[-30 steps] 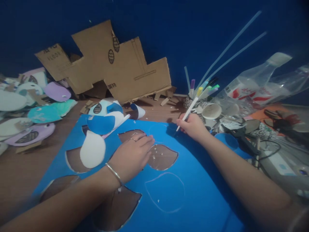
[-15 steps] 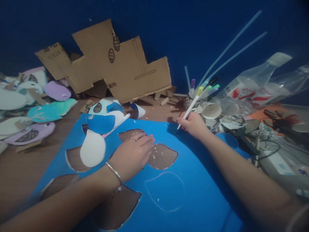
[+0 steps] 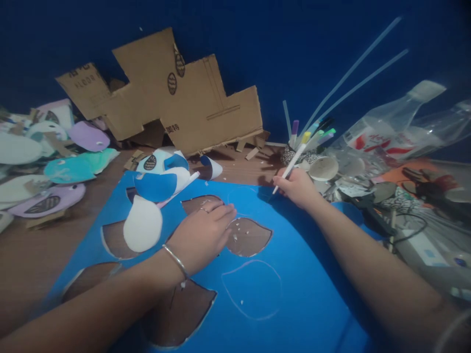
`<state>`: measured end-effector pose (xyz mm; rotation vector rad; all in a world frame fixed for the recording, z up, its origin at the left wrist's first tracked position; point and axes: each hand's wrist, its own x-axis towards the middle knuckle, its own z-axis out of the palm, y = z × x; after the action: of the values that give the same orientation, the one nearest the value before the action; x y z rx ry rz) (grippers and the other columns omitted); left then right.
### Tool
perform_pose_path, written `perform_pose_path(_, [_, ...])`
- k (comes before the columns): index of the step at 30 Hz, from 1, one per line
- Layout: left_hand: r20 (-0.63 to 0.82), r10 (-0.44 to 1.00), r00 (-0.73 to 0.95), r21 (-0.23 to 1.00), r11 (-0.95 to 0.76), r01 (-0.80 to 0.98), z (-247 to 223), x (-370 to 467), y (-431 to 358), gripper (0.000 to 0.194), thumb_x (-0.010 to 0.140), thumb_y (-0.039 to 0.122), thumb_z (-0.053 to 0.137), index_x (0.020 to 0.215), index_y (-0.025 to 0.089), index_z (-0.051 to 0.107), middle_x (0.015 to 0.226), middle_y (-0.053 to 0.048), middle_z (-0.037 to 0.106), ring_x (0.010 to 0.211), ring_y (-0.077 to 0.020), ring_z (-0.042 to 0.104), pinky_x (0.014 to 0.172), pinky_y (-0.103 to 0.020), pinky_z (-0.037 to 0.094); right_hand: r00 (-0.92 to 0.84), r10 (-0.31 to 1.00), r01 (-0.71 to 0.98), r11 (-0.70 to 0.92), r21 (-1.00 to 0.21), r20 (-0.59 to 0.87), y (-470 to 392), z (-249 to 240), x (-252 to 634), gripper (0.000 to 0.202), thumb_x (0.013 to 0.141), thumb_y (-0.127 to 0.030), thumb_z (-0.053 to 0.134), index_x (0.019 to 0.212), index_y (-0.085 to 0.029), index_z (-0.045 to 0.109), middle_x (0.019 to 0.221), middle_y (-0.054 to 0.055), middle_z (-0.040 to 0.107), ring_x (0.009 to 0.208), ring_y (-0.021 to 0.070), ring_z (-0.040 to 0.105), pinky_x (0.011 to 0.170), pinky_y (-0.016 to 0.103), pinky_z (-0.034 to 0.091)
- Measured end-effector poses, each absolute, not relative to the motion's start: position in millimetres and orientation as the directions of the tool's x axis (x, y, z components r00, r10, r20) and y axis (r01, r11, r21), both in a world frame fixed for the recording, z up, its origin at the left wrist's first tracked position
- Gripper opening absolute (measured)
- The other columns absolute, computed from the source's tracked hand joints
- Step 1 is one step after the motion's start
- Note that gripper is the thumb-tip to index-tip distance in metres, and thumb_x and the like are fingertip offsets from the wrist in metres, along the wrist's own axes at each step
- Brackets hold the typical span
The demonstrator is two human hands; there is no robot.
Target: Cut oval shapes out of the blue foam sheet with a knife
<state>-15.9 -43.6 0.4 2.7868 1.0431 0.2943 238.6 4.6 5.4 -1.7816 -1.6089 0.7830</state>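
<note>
My right hand (image 3: 297,188) grips a white marker (image 3: 292,164) with a yellow end, its tip at the far edge of a blue sheet (image 3: 305,274). My left hand (image 3: 206,230), with a ring and a bracelet, lies flat on the sheet, fingers stretched out beside a leaf-shaped cutout hole (image 3: 250,238). Brown tabletop shows through several such holes. Nearer me on the sheet is a pale drawn leaf outline (image 3: 252,290); a fainter one lies beyond my left fingertips. A white teardrop piece (image 3: 143,224) rests left of my left hand, with curled blue-and-white pieces (image 3: 156,186) behind it.
Jagged cardboard (image 3: 191,105) leans against the blue wall. Painted fish-shaped cutouts (image 3: 69,169) pile up at left. At right are a patterned pen holder (image 3: 289,154) with markers, plastic bottles (image 3: 390,132), cups and scraps close to my right arm.
The marker in my right hand has shifted very slightly at the sheet's far edge. My left hand stays in place; the whole view has moved a little.
</note>
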Motion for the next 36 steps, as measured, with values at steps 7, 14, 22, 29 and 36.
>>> perform_pose_path(7, [0.112, 0.663, 0.74, 0.186, -0.746, 0.64, -1, -17, -44, 0.038, 0.086, 0.025, 0.038, 0.123, 0.019, 0.046, 0.126, -0.003, 0.049, 0.113, -0.0222, 0.043, 0.092, -0.038, 0.042, 0.084, 0.996, 0.621, -0.06, -0.781, -0.01, 6, 5, 238, 0.018, 0.07, -0.031, 0.052, 0.058, -0.019, 0.047, 0.044, -0.001, 0.049, 0.04, 0.0116, 0.046, 0.042, 0.025, 0.034])
perform_pose_path(14, [0.127, 0.661, 0.74, 0.199, -0.748, 0.633, 1, -16, -44, 0.037, 0.087, 0.025, 0.038, 0.122, 0.019, 0.047, 0.125, -0.004, 0.05, 0.112, -0.0221, 0.045, 0.092, -0.039, 0.042, 0.063, 0.998, 0.625, -0.035, -0.78, 0.006, 6, 6, 240, 0.017, 0.071, -0.03, 0.052, 0.059, -0.019, 0.047, 0.046, -0.002, 0.05, 0.042, 0.0119, 0.047, 0.042, 0.025, 0.035])
perform_pose_path(22, [0.15, 0.646, 0.749, 0.202, -0.761, 0.616, 0, -16, -43, 0.036, 0.086, 0.024, 0.039, 0.12, 0.019, 0.049, 0.124, -0.005, 0.051, 0.112, -0.0222, 0.045, 0.093, -0.039, 0.04, 0.093, 0.995, 0.617, -0.037, -0.786, 0.026, 10, 0, 248, 0.014, 0.072, -0.028, 0.05, 0.061, -0.02, 0.047, 0.048, -0.001, 0.051, 0.042, 0.0116, 0.046, 0.043, 0.024, 0.035])
perform_pose_path(29, [0.139, 0.658, 0.74, 0.197, -0.751, 0.63, 2, -16, -43, 0.036, 0.086, 0.025, 0.039, 0.121, 0.02, 0.048, 0.124, -0.004, 0.051, 0.112, -0.022, 0.045, 0.091, -0.038, 0.042, 0.115, 0.993, 0.578, -0.046, -0.815, 0.026, 9, -2, 247, 0.016, 0.072, -0.032, 0.05, 0.061, -0.019, 0.049, 0.049, -0.001, 0.052, 0.042, 0.0111, 0.046, 0.042, 0.024, 0.035])
perform_pose_path(36, [0.146, 0.653, 0.743, 0.203, -0.755, 0.624, 0, -16, -43, 0.036, 0.087, 0.026, 0.037, 0.12, 0.02, 0.05, 0.123, -0.005, 0.052, 0.111, -0.0221, 0.046, 0.091, -0.039, 0.042, 0.242, 0.97, 0.438, -0.129, -0.89, -0.022, 13, -13, 247, 0.012, 0.067, -0.03, 0.052, 0.061, -0.021, 0.049, 0.046, -0.003, 0.047, 0.04, 0.011, 0.042, 0.037, 0.023, 0.03])
